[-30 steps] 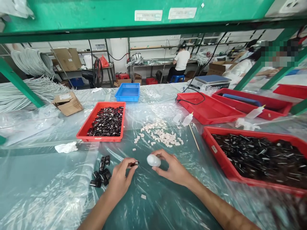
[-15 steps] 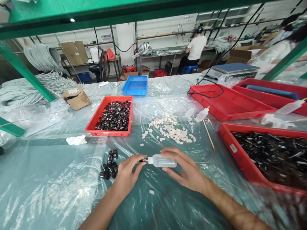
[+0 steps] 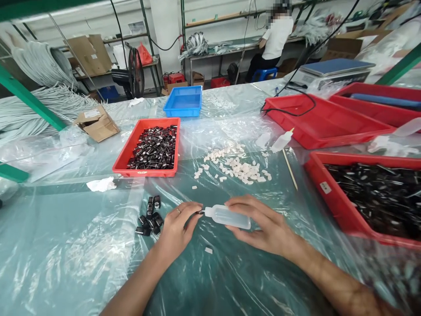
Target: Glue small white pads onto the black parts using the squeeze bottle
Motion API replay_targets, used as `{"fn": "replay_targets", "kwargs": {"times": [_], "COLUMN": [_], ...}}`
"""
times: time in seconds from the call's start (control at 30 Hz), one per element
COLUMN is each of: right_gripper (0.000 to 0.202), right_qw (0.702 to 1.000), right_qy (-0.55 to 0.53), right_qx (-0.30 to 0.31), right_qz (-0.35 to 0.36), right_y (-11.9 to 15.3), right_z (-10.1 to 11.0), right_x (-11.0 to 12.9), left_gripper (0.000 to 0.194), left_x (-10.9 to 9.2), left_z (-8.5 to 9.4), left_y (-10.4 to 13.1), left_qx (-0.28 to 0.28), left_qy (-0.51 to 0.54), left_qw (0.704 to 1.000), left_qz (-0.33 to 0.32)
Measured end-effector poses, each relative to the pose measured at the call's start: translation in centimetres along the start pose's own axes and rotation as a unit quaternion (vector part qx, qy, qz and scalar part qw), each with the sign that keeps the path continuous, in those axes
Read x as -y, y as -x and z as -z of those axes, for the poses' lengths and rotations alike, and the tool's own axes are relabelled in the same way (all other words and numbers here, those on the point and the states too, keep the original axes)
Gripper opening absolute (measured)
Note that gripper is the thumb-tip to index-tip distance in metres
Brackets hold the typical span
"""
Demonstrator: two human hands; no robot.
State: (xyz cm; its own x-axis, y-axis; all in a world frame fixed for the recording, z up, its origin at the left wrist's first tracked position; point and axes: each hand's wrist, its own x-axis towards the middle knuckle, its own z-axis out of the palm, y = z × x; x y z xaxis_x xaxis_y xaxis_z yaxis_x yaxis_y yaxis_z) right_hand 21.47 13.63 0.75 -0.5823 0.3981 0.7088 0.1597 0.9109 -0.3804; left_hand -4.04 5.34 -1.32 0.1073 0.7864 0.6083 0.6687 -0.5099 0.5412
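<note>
My right hand (image 3: 259, 224) is closed round a translucent squeeze bottle (image 3: 226, 216), which lies nearly level with its nozzle pointing left. Between the thumb and fingertips of my left hand (image 3: 179, 226) is a small black part (image 3: 199, 212), mostly covered by the fingers. The bottle's nozzle meets this part. Left of my left hand, several shiny black parts (image 3: 153, 224) sit in a loose cluster on the plastic-covered table. Beyond my hands lies a scattered pile of small white pieces (image 3: 243, 170), and one single white piece (image 3: 208, 250) lies nearer to me.
A red tray (image 3: 144, 172) of black parts stands behind the cluster, with a blue tray (image 3: 183, 113) farther back. At right is another red tray (image 3: 315, 175) of dark parts. A second bottle (image 3: 282, 141) and a thin stick (image 3: 290, 170) lie nearby. A person (image 3: 278, 37) sits across the room.
The view has tilted down a little, so the background sits higher. The bottle is now slightly more tilted, its base lower; both hands keep their hold.
</note>
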Motion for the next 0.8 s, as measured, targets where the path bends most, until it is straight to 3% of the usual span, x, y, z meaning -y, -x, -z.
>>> {"fn": "replay_targets", "kwargs": {"times": [0.43, 0.8], "right_gripper": [0.044, 0.033], "right_qw": [0.999, 0.992], "right_qy": [-0.018, 0.084], "right_qx": [-0.021, -0.003], "right_qz": [0.02, 0.091], "right_y": [-0.2, -0.3], "right_z": [0.3, 1.2], "right_x": [-0.3, 0.8], "left_gripper": [0.025, 0.02], "left_x": [-0.8, -1.0], "left_z": [0.1, 0.1], "left_y": [-0.3, -0.5], "left_qx": [0.001, 0.018], "left_qy": [0.006, -0.004], "left_qw": [1.0, 0.999], "left_qz": [-0.021, -0.039]}}
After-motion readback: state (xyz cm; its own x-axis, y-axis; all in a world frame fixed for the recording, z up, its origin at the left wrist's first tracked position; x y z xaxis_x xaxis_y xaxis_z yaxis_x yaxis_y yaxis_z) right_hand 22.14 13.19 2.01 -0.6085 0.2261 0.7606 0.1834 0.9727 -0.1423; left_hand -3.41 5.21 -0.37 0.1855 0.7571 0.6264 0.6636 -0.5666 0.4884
